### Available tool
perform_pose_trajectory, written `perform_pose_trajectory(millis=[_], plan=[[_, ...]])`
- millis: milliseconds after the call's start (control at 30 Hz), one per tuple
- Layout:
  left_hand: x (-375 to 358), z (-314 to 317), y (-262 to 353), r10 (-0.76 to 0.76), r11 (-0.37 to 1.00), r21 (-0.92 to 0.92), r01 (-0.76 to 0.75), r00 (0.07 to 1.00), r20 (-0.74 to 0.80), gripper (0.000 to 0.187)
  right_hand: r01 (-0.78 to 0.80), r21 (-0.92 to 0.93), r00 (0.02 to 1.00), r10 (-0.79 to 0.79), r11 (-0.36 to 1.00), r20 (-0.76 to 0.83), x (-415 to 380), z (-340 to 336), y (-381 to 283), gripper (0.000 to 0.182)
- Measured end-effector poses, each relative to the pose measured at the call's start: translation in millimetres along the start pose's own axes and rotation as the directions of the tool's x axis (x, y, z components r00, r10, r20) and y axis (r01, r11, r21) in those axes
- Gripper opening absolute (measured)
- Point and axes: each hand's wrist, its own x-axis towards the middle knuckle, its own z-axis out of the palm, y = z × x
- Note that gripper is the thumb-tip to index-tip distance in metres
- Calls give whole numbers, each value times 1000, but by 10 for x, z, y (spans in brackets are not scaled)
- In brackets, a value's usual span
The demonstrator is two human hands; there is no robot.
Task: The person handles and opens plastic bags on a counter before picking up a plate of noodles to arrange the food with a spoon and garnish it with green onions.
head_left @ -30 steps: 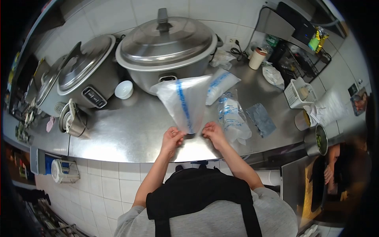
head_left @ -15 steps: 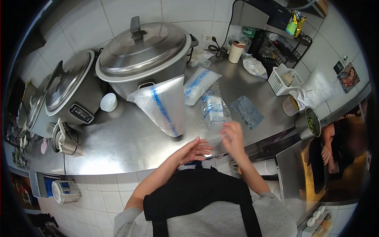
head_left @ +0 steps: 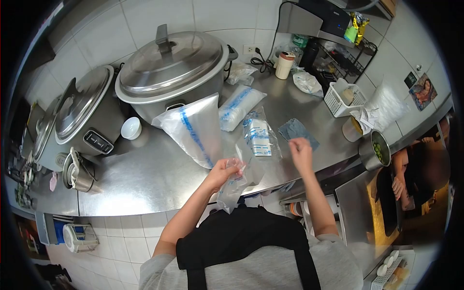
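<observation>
My left hand (head_left: 224, 175) is closed around a crumpled clear plastic bag (head_left: 230, 194), which hangs below the fingers over the counter's front edge. My right hand (head_left: 301, 153) has its fingers curled together above the front of the steel counter, close to a folded grey-blue cloth (head_left: 296, 131). Anything inside those fingers is hidden. Between and beyond the hands lies an opened clear packet with blue print (head_left: 261, 137). To its left rests another blue-striped plastic pack (head_left: 240, 107). Just past my left hand stands a large whitish plastic bag (head_left: 193, 128) with a blue stripe.
Large rice cookers (head_left: 176, 67) line the back left, with a white bowl (head_left: 131, 128) in front. At right are a white basket (head_left: 340, 99) and a steel pot of green pieces (head_left: 374, 151). Another person's arm (head_left: 399, 176) shows beyond the counter's right end.
My left hand has closed on the clear plastic bag, which now hangs from it. My right hand has moved right, away from the left, toward the cloth.
</observation>
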Motion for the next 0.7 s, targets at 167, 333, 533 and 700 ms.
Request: perform_pose_trajectory(millis=[167,333,533,700], plan=[[-302,-143,174,95,993,68,-93,995,-26,20,-139,-517,989,143,845,-33,61,33,560,22],[-737,-118,404,208,971,145,-191,971,-114,24,-249,-651,900,419,718,118,302,74,632,22],[-970,-222,508,271,962,119,-245,912,-309,23,-98,496,974,-19,863,226,274,431,-631,31],[-1074,-358,458,395,918,154,-366,801,-450,16,-756,540,401,-391,370,829,-317,714,-1797,28]])
